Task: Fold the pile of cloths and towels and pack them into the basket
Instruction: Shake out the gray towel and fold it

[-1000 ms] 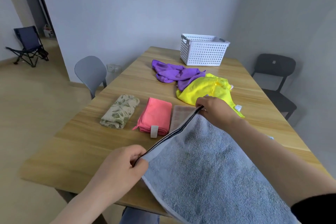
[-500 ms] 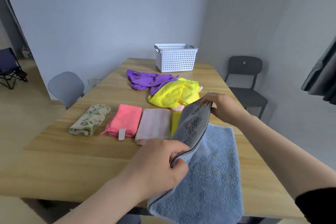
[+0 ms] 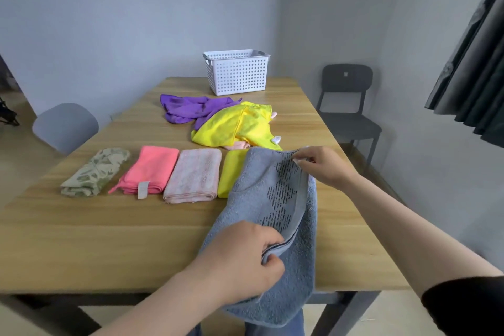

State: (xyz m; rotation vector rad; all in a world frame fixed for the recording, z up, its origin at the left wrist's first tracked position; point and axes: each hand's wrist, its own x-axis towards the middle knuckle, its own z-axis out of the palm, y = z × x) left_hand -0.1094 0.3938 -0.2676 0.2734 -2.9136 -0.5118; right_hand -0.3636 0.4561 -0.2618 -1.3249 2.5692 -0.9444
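Observation:
A grey-blue towel (image 3: 261, 199) lies folded over on the near right of the wooden table (image 3: 109, 240), its lower end hanging past the front edge. My left hand (image 3: 245, 259) pinches its near corner. My right hand (image 3: 321, 166) pinches the far corner. Four folded cloths sit in a row to the left: leaf-patterned (image 3: 95, 172), coral (image 3: 150, 169), pale pink (image 3: 193, 174), and yellow (image 3: 231, 172), partly hidden by the towel. Unfolded purple (image 3: 188, 109) and yellow (image 3: 237, 125) cloths lie in a heap behind. The white perforated basket (image 3: 237, 73) stands at the far end.
A grey chair (image 3: 65, 125) stands at the table's left side and a black chair (image 3: 349, 106) at the right. A dark curtain (image 3: 474, 63) hangs at the far right. Bare tabletop shows along the near left.
Both hands carried the towel's held edge from left to right, folding the towel over onto itself. The view swung right, and the towel now lies narrower on the table.

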